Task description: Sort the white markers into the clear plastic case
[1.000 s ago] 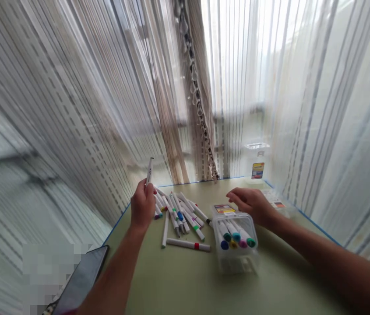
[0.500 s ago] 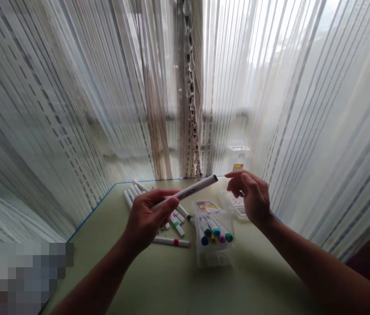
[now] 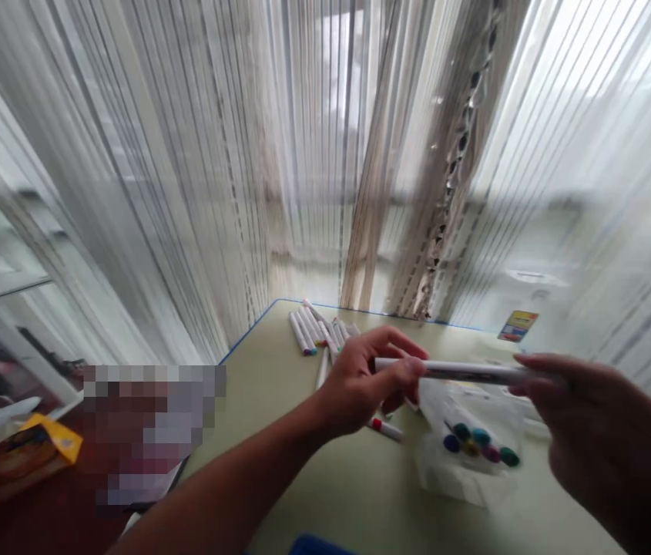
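A white marker (image 3: 464,371) lies level between my two hands, above the table. My left hand (image 3: 365,378) is closed round its left part, thumb in front. The fingers of my right hand (image 3: 585,408) pinch its right end, which they hide. Below the marker stands a clear plastic case (image 3: 458,482), blurred, holding several markers with coloured ends (image 3: 478,439). Behind my left hand several white markers (image 3: 303,333) lie in a loose pile. A marker with a red band (image 3: 386,428) lies between my left hand and the case.
A clear lid or case with a yellow label (image 3: 518,325) stands at the back right. String curtains (image 3: 307,154) hang behind the blue-edged green table (image 3: 348,493). A blue object (image 3: 319,546) shows at the bottom edge. Left of the table lies a yellow-and-orange item (image 3: 41,447).
My right hand has come to the marker and taken hold of its far end. The marker has turned from slanted to nearly level. The view has swung left.
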Tool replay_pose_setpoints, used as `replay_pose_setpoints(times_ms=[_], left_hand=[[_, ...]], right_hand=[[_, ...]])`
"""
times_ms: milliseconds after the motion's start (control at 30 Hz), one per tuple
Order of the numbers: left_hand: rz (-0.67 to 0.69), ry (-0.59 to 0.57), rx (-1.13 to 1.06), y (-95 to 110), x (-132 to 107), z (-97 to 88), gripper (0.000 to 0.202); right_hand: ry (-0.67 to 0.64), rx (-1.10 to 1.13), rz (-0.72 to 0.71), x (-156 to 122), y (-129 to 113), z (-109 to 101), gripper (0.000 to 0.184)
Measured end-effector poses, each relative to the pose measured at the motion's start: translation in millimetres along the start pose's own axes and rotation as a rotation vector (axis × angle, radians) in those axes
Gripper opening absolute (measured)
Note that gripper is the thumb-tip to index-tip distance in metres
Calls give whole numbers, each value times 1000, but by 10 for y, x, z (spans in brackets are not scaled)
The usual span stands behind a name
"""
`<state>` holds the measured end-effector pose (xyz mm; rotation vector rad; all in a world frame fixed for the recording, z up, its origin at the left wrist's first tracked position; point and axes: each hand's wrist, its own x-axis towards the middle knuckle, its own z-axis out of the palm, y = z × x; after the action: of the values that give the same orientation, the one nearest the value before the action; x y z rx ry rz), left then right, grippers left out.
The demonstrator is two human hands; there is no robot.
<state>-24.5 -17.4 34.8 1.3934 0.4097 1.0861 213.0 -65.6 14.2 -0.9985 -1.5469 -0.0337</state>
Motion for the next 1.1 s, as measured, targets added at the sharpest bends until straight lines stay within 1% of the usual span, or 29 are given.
replay_pose_setpoints(times_ms=[33,67,133,233,333,567,767,867,967,1100], left_hand=[[17,30,4,-3,5,-3,24],[45,69,2,-9,11,-10,24],[63,104,-20,-29,27,-28,24],[83,135,-25,-51,43,-43,23],[90,144,-13,-51,37,-32,23],[102,197,77,-54,28,-12,24],[94,201,78,-62,39,-22,24],[75,185,80,-74,43,-19,23],[64,189,29,-80,49,-8,24],[47,247,-167,-49,48,16,25]], right_hand=[[60,-25,-22,19,-55,37,15],[71,-12,-25,40,-99,70,13],[74,48,-4,79,-141,117,11],[63,156,-1,123,-114,132,13],[42,194,-3,155,-72,118,14],[8,177,-5,193,-59,114,14],[-11,166,-20,181,-53,114,12],[-15,145,-17,179,-55,110,11],[-22,115,-42,172,-69,107,10],[-91,102,-143,143,-126,111,14]])
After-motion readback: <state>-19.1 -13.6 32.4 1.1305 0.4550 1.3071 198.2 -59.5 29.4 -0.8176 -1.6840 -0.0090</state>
